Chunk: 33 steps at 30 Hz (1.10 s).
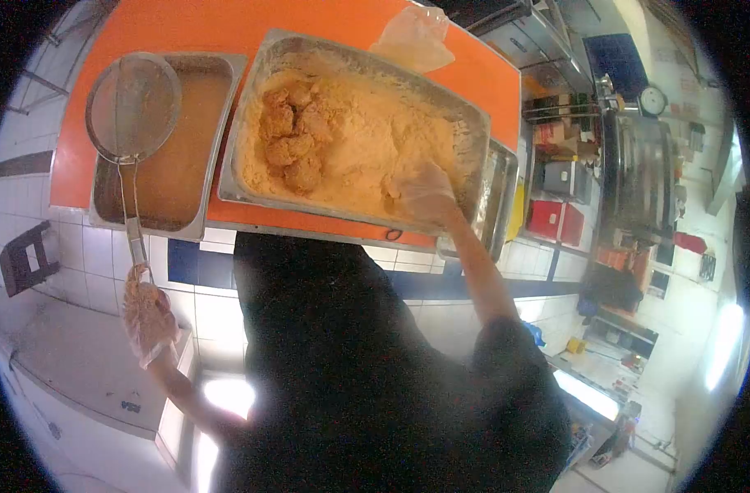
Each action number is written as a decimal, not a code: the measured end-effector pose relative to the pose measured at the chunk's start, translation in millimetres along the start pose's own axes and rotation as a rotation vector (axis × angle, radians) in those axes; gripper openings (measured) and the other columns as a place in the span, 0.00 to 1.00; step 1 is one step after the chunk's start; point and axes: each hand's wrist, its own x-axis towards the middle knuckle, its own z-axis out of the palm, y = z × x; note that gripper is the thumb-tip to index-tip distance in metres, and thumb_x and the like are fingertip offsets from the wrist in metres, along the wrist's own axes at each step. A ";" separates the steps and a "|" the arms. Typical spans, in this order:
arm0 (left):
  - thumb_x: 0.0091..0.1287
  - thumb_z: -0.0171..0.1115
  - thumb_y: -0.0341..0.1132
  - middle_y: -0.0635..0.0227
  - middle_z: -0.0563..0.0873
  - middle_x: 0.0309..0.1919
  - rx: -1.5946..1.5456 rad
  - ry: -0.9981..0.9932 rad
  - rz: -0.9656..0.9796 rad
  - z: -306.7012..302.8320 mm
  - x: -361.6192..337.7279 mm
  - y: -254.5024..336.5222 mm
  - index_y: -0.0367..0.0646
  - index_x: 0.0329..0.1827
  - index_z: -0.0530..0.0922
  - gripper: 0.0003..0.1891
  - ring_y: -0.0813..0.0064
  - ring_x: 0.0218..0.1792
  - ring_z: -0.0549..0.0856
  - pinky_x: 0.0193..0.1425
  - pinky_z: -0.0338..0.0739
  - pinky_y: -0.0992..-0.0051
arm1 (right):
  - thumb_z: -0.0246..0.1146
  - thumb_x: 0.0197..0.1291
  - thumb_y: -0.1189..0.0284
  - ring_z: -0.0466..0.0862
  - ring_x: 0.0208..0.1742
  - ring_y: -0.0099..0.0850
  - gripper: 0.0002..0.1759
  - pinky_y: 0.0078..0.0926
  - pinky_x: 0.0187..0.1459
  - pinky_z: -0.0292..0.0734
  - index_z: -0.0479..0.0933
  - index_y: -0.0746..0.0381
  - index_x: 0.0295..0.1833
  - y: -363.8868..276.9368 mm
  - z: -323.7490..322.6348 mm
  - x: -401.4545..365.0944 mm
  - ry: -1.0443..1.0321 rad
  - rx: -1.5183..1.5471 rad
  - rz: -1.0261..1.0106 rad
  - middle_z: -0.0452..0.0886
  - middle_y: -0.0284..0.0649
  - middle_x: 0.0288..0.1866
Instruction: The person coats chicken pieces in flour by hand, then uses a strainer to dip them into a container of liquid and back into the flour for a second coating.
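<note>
My left hand (pixel 150 316), in a clear glove dusted with breading, is closed round the handle of a round mesh strainer (pixel 135 107). The strainer lies over a metal pan of brownish liquid (pixel 182 156). My right hand (pixel 426 193), also gloved, is down in the orange-tan flour (pixel 362 152) near the right end of a large metal tray (pixel 242 177). Its fingers are partly hidden by the flour and blurred. Several coated, lumpy pieces (pixel 293 135) sit bunched at the tray's left end, away from that hand.
Both pans stand on an orange table (pixel 165 29). A clear plastic bag (pixel 413 37) lies behind the tray. Another metal pan (pixel 500 193) adjoins its right side. A red box (pixel 556 220) is farther right, and a white chest (pixel 87 361) stands at lower left.
</note>
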 end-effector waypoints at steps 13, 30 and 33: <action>0.66 0.55 0.30 0.82 0.69 0.22 -0.990 -0.056 -0.373 -2.2 -1.7 -11.2 0.41 0.56 0.71 0.15 0.92 0.22 0.67 0.23 0.61 0.91 | 0.59 0.50 0.66 0.76 0.51 0.43 0.20 0.35 0.53 0.71 0.73 0.60 0.50 20.7 -77.7 -40.1 0.429 -0.276 -0.112 0.77 0.45 0.47; 0.64 0.61 0.40 0.84 0.65 0.18 -0.908 -0.091 -0.338 0.5 0.4 -15.4 0.43 0.57 0.72 0.21 0.94 0.19 0.63 0.20 0.56 0.92 | 0.59 0.54 0.60 0.78 0.40 0.43 0.17 0.38 0.47 0.71 0.77 0.64 0.39 -10.5 -136.3 -86.3 0.255 0.022 -0.058 0.79 0.49 0.34; 0.65 0.59 0.40 0.80 0.70 0.22 -0.950 -0.127 -0.236 3.5 1.7 -28.3 0.40 0.57 0.71 0.20 0.89 0.21 0.67 0.24 0.64 0.89 | 0.60 0.54 0.62 0.77 0.48 0.42 0.17 0.37 0.50 0.71 0.76 0.63 0.44 -8.5 -199.8 -93.2 0.239 0.104 0.216 0.78 0.49 0.40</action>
